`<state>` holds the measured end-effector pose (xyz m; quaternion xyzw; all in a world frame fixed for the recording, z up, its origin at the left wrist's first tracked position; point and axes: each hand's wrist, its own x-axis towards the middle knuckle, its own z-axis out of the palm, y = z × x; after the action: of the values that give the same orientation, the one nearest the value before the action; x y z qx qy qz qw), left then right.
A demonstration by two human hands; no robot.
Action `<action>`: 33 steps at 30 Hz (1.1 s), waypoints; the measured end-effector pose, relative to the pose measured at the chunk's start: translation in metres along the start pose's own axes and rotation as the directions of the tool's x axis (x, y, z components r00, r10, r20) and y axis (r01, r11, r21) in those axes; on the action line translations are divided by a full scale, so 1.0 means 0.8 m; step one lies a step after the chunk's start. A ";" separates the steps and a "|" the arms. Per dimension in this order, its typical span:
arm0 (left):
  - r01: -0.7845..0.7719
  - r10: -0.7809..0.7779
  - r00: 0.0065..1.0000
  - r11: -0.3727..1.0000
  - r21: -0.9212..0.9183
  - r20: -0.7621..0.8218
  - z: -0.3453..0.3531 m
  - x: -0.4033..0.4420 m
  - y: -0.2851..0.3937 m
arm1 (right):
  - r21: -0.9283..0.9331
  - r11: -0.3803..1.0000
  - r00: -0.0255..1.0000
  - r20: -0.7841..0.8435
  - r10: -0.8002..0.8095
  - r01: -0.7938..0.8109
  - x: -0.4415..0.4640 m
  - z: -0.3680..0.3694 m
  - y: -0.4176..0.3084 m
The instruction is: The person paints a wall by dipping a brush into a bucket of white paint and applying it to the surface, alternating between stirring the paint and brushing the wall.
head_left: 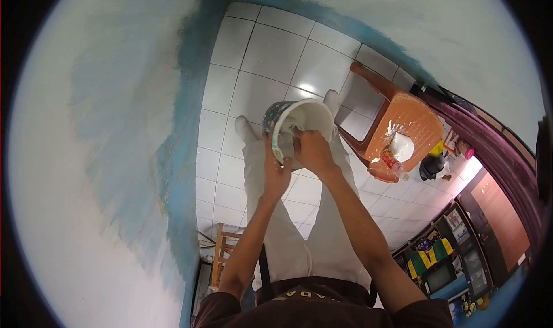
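A white paint bucket (317, 118) with a dark, smeared outside is tilted so that its mouth faces me, above the floor between my feet. My left hand (277, 169) grips its near left rim, fingers along the outer wall and thumb at the edge. Inside the mouth, my right hand (314, 152) is closed, with its knuckles up. Whatever it holds is mostly hidden by the fingers and the bucket wall. Whitish paste (295, 120) shows on the inner wall just beyond that hand.
An orange plastic chair (423, 118) stands to the right, carrying a white bag (401, 147) and a clear bottle (391, 164). A patchy blue-and-white wall (127, 126) rises close on the left. A wooden stool (219, 253) is at lower left, a cabinet (475, 270) at lower right.
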<state>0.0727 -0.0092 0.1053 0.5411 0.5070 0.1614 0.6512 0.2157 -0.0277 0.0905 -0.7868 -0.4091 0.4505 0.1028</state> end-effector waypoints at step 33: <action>0.049 -0.046 0.996 0.998 -0.033 0.078 -0.021 0.011 -0.015 | 0.151 0.988 0.999 0.014 -0.045 0.042 -0.017 0.009 0.043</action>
<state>0.0589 0.0023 0.0925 0.5235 0.4912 0.1337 0.6833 0.2255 -0.0613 0.0763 -0.7638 -0.3920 0.4844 0.1682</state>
